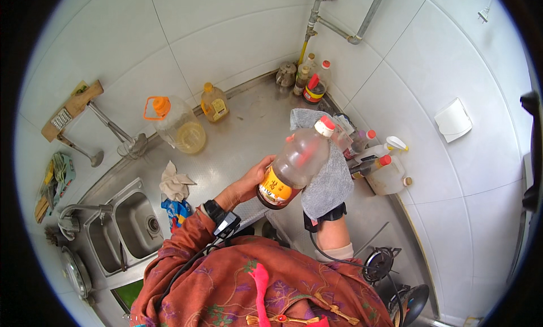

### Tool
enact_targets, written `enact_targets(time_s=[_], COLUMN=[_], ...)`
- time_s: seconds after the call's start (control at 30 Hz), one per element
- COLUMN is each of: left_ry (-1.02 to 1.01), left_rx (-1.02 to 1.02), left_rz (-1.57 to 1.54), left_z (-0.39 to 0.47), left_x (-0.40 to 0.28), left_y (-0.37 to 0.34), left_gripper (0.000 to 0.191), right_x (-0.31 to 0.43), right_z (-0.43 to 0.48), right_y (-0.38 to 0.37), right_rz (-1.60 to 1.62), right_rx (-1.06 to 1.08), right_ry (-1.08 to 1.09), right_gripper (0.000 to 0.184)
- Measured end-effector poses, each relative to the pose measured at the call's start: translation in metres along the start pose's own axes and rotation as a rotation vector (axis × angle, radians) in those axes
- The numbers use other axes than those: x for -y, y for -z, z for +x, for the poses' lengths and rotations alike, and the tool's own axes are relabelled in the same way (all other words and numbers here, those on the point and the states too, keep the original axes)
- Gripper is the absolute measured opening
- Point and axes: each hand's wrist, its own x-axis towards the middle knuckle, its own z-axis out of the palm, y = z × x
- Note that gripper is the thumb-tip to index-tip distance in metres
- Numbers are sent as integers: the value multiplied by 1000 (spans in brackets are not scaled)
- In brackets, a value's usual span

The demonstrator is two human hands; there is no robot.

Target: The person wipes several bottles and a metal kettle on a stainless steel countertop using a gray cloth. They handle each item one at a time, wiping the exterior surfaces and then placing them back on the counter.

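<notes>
My left hand (pixel 250 180) grips the lower side of a large clear plastic bottle (pixel 303 151) that has a red and white cap, a yellow label and dark liquid in its bottom. The bottle is tilted, cap up and to the right. A grey cloth (pixel 328 185) lies against the bottle's right side and drapes over my right hand. That hand is hidden by the cloth and bottle; only its wrist and forearm show below, so its fingers cannot be made out.
A steel counter (pixel 250 119) bears a big orange-capped jug (pixel 180 127), a smaller oil bottle (pixel 214 104), corner bottles (pixel 314 87) and several bottles along the right wall. A double sink (pixel 135 225), crumpled cloth (pixel 174 182) and blue packet (pixel 177 210) are left; a gas burner (pixel 379 263) is lower right.
</notes>
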Motion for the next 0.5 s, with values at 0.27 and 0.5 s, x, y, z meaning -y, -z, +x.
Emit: enact_targets(time_s=[0.27, 0.5], left_ry=[-169, -100], left_rx=[-192, -174], left_rz=[619, 505], left_z=[2, 0], left_x=[-20, -30], left_y=[-5, -1], left_gripper=[112, 104], right_x=[-2, 14], right_z=[-10, -13], right_y=[9, -3], right_rz=[-91, -321], right_rx=[-107, -107], right_ry=[126, 240], right_gripper=[29, 30])
